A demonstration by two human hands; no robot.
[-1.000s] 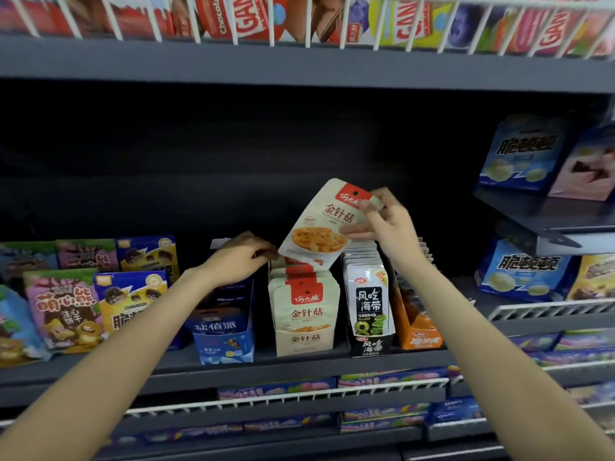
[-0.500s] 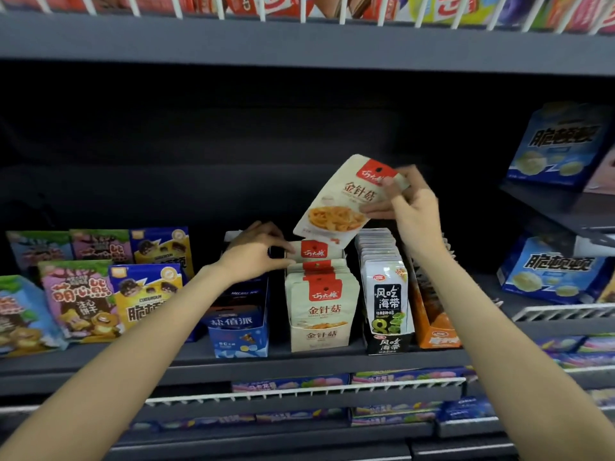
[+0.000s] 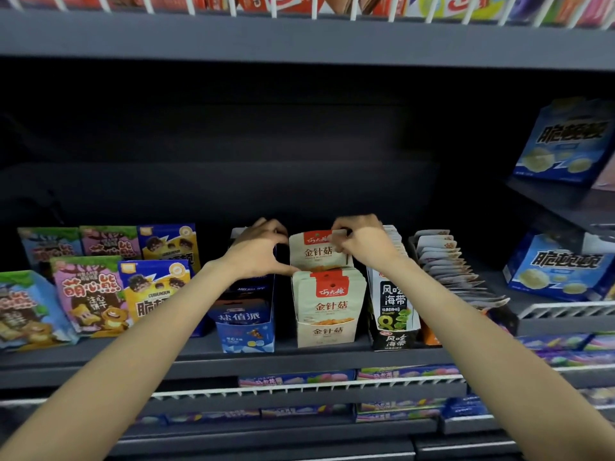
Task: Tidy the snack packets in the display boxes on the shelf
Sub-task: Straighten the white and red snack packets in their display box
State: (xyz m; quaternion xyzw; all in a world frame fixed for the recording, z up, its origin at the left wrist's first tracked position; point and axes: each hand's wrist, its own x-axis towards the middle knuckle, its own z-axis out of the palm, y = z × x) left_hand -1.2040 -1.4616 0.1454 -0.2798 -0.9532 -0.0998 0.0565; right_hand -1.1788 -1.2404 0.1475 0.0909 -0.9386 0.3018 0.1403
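Note:
A cream display box (image 3: 327,334) with a red label stands on the middle shelf, holding several matching cream snack packets. My right hand (image 3: 361,242) pinches the top right corner of one cream packet (image 3: 316,251), which stands upright at the back of that row. My left hand (image 3: 258,251) is beside the row on its left, fingers curved, thumb touching the front packets' upper left edge. A blue display box (image 3: 248,331) stands to the left, a black seaweed box (image 3: 394,314) to the right.
An orange box of fanned grey packets (image 3: 449,264) sits further right. Colourful biscuit bags (image 3: 90,294) fill the shelf's left end. Blue boxes (image 3: 562,271) stand on the right-hand shelves. A wire-fronted shelf (image 3: 299,389) of flat packs runs below.
My right hand has lowered the cream packet from a raised, tilted position down into the back of the cream box. My left hand moved from the blue box's top to the row's left side.

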